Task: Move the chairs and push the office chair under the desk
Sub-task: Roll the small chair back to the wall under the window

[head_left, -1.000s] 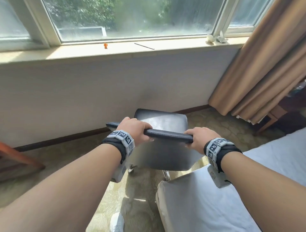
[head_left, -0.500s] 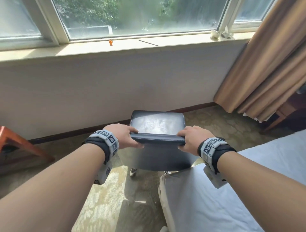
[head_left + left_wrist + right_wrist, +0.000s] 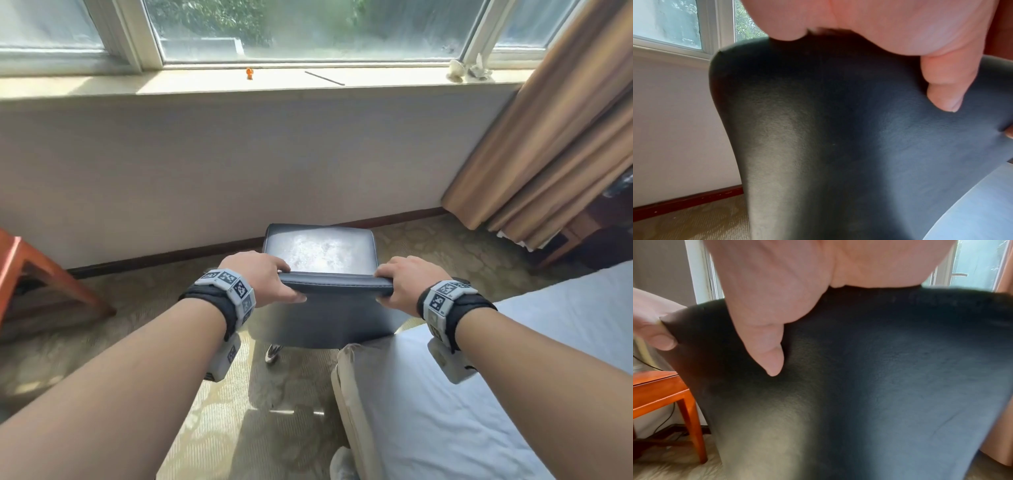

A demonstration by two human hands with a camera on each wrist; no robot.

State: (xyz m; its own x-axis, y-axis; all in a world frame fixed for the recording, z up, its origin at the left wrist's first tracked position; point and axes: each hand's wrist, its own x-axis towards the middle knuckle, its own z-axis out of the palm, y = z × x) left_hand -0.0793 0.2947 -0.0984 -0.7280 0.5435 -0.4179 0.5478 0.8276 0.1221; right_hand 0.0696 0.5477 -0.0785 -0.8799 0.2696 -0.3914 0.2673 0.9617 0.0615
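A black leather office chair (image 3: 322,246) on casters stands on the carpet, its seat towards the wall under the window. My left hand (image 3: 263,279) grips the left end of the backrest's top edge (image 3: 337,284); my right hand (image 3: 406,282) grips the right end. In the left wrist view my thumb (image 3: 941,91) presses on the rear of the dark backrest (image 3: 838,146). The right wrist view shows my right thumb (image 3: 768,350) on the backrest (image 3: 879,386) too, with the left hand's fingers (image 3: 655,332) curled over the far corner. The chair's base is mostly hidden.
A bed (image 3: 479,394) with white bedding fills the lower right, its corner close behind the chair. An orange wooden table (image 3: 30,270) stands at the left by the wall. Brown curtains (image 3: 555,137) hang at the right, dark wooden furniture (image 3: 582,236) beneath them. Carpet (image 3: 239,411) lies open lower left.
The chair has swung round and now faces the window wall squarely, its seat nearer the wall. Both hands have stayed on the backrest's top edge.
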